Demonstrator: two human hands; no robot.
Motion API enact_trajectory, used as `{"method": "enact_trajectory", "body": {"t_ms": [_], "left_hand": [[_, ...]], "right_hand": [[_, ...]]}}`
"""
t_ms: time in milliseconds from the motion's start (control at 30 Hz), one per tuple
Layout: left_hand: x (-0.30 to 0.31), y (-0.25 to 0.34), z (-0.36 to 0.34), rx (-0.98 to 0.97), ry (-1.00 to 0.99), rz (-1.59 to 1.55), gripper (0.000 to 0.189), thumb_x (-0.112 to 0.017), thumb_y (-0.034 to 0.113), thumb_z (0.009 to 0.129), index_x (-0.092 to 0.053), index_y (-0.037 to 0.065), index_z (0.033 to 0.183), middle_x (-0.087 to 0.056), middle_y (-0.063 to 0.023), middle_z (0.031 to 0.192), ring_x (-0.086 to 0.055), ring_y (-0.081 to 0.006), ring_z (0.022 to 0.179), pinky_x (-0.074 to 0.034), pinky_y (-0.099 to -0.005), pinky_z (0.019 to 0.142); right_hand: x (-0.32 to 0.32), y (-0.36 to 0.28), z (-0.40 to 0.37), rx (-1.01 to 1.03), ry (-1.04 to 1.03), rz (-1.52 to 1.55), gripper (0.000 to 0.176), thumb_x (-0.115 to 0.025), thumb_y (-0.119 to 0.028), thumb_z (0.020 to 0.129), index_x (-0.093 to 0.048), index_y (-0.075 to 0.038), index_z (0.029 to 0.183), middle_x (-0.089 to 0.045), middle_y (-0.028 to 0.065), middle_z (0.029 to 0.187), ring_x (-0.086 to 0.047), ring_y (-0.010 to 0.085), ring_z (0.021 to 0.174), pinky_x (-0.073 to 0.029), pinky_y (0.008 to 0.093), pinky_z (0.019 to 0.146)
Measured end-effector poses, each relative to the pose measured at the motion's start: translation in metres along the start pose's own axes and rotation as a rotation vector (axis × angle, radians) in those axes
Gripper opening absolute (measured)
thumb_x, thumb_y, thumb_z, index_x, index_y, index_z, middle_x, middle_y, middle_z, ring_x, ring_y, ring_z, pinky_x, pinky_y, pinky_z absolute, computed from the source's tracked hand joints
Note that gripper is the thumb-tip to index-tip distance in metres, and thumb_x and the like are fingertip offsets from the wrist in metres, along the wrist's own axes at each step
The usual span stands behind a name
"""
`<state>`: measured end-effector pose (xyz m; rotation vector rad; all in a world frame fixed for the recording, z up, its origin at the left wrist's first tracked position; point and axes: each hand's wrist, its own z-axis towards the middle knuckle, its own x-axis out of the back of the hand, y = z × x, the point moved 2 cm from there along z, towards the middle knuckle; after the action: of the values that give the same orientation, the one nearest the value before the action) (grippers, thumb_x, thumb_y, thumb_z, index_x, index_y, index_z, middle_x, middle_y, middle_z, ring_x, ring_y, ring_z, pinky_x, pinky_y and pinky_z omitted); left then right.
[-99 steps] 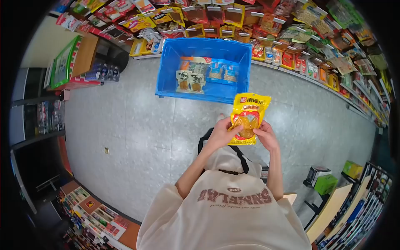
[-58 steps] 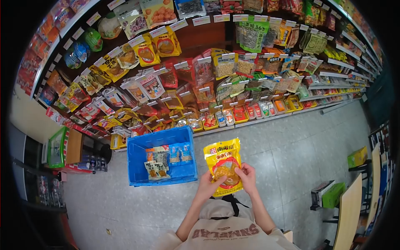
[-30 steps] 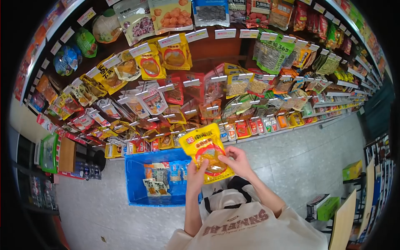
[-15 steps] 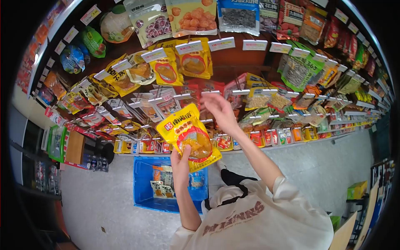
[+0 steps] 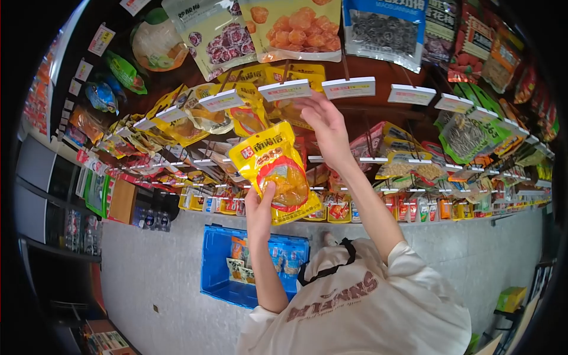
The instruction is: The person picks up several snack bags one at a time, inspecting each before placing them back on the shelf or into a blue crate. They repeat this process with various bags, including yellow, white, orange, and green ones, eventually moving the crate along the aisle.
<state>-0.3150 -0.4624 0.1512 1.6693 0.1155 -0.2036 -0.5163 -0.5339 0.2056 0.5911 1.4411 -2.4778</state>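
Note:
My left hand [image 5: 259, 216] holds a yellow snack packet [image 5: 283, 180] by its lower left edge, thumb on the front. The packet has a clear window with orange-yellow food inside and tilts slightly. My right hand [image 5: 328, 133] is raised above and to the right of it, fingers apart, just below a white price label [image 5: 286, 90]. Its fingertips overlap the hanging yellow packets [image 5: 288, 109] behind that label; whether they touch is unclear. More yellow packets [image 5: 247, 117] hang on the hook to the left.
Rows of hooks with bagged snacks and price labels [image 5: 349, 87] curve across the view. Below my left forearm, a blue crate [image 5: 216, 260] on the grey floor [image 5: 160, 272] holds several packets. Bottles [image 5: 155, 219] stand at the left; a green-yellow box [image 5: 510, 299] is at the right.
My right hand has moved up from the lower hooks to the yellow packets' label. The held packet has shifted slightly and stands more upright. The view has moved closer to the upper rack.

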Motion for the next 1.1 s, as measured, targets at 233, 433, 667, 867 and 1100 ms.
{"method": "enact_trajectory", "body": {"t_ms": [233,433,667,867,1100], "left_hand": [[-0.009,0.004,0.027,-0.028,0.034,0.057,0.036,-0.063,0.021,0.095,-0.058,0.0,0.123,-0.066,-0.0085,0.115,-0.063,-0.0144,0.101,-0.049,-0.0293,0.088],[-0.012,0.004,0.031,-0.066,0.047,0.015,0.035,-0.064,0.021,0.094,-0.059,0.0,0.122,-0.067,-0.0084,0.113,-0.064,-0.014,0.098,-0.05,-0.0285,0.086],[-0.005,0.012,0.025,-0.054,0.105,0.018,0.03,-0.063,0.015,0.094,-0.061,-0.002,0.118,-0.068,-0.0082,0.111,-0.064,-0.0131,0.098,-0.05,-0.0283,0.087],[0.009,0.012,0.021,-0.039,0.204,0.048,0.028,-0.063,0.016,0.095,-0.062,-0.003,0.115,-0.069,-0.0076,0.107,-0.064,-0.0119,0.094,-0.051,-0.0278,0.083],[0.022,0.027,0.023,-0.242,0.346,0.204,0.03,-0.061,0.022,0.098,-0.064,-0.004,0.111,-0.07,-0.0075,0.101,-0.063,-0.0096,0.087,-0.051,-0.0259,0.076]], "right_hand": [[0.003,-0.01,0.002,-0.012,-0.04,0.03,0.037,-0.056,-0.004,0.096,-0.049,0.006,0.131,-0.06,0.0112,0.122,-0.055,0.0154,0.115,-0.044,0.0301,0.101],[-0.001,-0.018,0.003,0.009,-0.126,-0.018,0.032,-0.058,-0.001,0.093,-0.055,0.006,0.124,-0.061,0.0084,0.12,-0.055,0.0137,0.11,-0.042,0.0295,0.099],[-0.019,-0.003,-0.006,0.026,-0.112,-0.089,0.036,-0.061,0.003,0.089,-0.055,0.007,0.124,-0.063,0.0109,0.121,-0.053,0.0149,0.119,-0.039,0.0297,0.103],[-0.031,0.004,-0.016,0.123,-0.161,-0.395,0.05,-0.066,-0.004,0.084,-0.051,0.0,0.132,-0.053,0.0153,0.134,-0.05,0.0245,0.126,-0.036,0.0356,0.107],[-0.07,0.005,-0.009,0.254,-0.234,-0.693,0.068,-0.071,-0.016,0.083,-0.041,-0.004,0.142,-0.046,0.0199,0.14,-0.04,0.0321,0.133,-0.027,0.0435,0.109]]}}
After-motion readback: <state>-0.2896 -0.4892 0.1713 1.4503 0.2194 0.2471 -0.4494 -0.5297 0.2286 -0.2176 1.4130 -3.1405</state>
